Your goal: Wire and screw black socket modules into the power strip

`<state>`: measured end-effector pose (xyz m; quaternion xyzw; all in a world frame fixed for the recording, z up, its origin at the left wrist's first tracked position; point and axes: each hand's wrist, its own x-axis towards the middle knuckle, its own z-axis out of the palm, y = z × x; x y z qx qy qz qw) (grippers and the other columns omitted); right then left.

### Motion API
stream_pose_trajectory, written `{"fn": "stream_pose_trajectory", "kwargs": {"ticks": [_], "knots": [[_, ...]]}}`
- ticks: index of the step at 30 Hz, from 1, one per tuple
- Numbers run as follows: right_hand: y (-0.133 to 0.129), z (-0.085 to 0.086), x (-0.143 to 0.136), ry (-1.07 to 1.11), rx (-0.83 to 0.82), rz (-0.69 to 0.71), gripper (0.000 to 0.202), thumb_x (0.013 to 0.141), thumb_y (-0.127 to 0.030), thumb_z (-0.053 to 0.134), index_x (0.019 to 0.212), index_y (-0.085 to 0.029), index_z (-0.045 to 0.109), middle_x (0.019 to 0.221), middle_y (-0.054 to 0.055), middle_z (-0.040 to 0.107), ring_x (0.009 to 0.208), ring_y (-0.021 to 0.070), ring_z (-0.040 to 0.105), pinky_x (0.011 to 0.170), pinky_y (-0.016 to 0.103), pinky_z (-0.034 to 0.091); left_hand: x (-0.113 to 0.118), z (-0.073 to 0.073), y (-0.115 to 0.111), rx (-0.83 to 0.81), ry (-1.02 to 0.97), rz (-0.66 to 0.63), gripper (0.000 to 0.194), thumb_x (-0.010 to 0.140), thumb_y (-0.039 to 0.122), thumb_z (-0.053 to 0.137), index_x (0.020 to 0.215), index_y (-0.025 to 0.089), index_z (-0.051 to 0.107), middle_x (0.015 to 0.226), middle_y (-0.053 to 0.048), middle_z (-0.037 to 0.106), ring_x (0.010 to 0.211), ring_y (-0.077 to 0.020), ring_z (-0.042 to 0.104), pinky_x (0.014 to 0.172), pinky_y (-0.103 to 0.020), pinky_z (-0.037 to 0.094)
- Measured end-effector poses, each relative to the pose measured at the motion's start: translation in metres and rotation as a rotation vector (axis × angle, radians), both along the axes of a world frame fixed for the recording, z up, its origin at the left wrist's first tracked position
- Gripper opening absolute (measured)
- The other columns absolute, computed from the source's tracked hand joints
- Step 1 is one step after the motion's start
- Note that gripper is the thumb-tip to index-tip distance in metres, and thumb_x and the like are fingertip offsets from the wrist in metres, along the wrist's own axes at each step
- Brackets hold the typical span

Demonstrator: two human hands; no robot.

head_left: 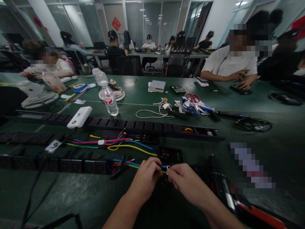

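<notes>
My left hand (148,176) is closed around the end of a bundle of blue, green and yellow wires (130,164). These run left to a row of black power sockets (71,165) lying along the table. A blue-sleeved wire end (164,167) sticks out between my hands. My right hand (181,175) pinches a small shiny metal piece (168,169) at that wire end; its exact kind is too small to make out. Just beyond my hands lies a black end piece (169,155) with brass-coloured contacts, joined to thick blue and yellow wires.
A power drill (222,187) lies right of my right arm. A long socket strip (124,123) crosses the table ahead, with a white box (79,117) on it. Beyond stand a water bottle (109,98) and red-handled scissors (193,98). Co-workers sit across the table.
</notes>
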<state>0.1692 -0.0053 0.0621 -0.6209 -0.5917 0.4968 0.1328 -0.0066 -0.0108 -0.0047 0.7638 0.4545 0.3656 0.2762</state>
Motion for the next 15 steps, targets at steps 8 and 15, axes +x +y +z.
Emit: {"fn": "stream_pose_trajectory", "kwargs": {"ticks": [8,15], "knots": [[-0.0057,-0.0051,-0.0011,0.252,-0.204,-0.151,0.029,0.088,-0.034,0.046,0.067,-0.017,0.055,0.048,-0.008,0.039,0.042,0.0071,0.028,0.042,0.021,0.015,0.0010,-0.0044,-0.0001,0.061,-0.020,0.013,0.019,0.087,0.003,0.061,0.089,0.020,0.054,0.109,-0.002,0.063,0.096,-0.0178,0.059,0.083,-0.031,0.047],[-0.0039,-0.0087,-0.0009,0.403,-0.359,-0.249,0.021,0.080,-0.034,0.051,0.065,-0.019,0.050,0.048,-0.009,0.036,0.036,0.0041,0.021,0.039,0.020,0.011,0.0040,-0.0034,0.0003,0.154,-0.026,0.051,0.019,0.087,0.001,0.060,0.088,0.020,0.055,0.106,-0.003,0.064,0.093,-0.0177,0.060,0.078,-0.031,0.047]]}}
